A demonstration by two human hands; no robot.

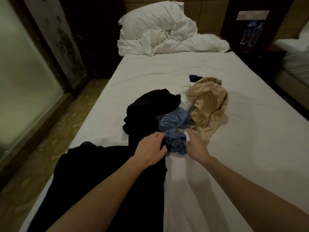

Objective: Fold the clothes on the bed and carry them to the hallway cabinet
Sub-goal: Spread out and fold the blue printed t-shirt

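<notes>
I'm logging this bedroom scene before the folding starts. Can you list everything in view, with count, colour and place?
bed: one, white sheet, centre
pillow: one, white, head of bed
duvet: one, white, crumpled below the pillow
black clothes: heap, black, mid-bed, left of the blue garment
black garment: one, black, spread at near left edge of bed
blue garment: one, blue, bunched, middle of the heap
beige garment: one, beige, right of the heap
dark blue item: one, behind the beige garment
bottles: apparently two, blue, right of the headboard
second bed: one, white, far right
left hand: beside the blue garment
right hand: beside the blue garment
</notes>
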